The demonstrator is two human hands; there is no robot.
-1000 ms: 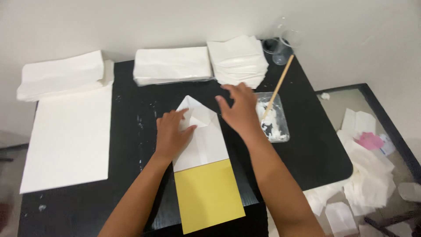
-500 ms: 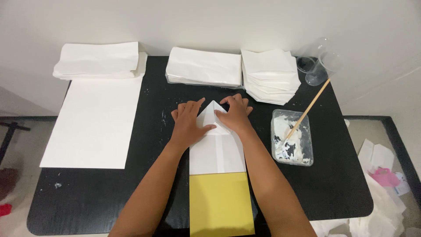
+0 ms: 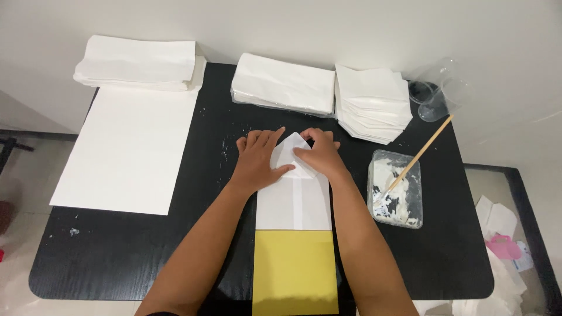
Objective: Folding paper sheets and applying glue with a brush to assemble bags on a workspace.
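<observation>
We press our left hand (image 3: 257,164) and right hand (image 3: 321,155) flat, fingers spread, on the pointed top of the white paper (image 3: 294,202), which runs long toward us on the black worktop (image 3: 117,251).

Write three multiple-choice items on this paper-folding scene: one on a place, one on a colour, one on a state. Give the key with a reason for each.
1. Where does the brush stand?
A. in the clear tub of paste
B. on the large white sheet
C. in the plastic cup

2. What colour is the board under the folded paper?
A. pink
B. yellow
C. green

3. What are the hands doing?
A. hanging above the table
B. holding the brush
C. pressing flat on the folded paper

Key: 1 A, its bristles rest in the tub at the table's right. 2 B, the yellow shows below the folded paper. 3 C, the left hand and right hand lie on its pointed top.
</observation>
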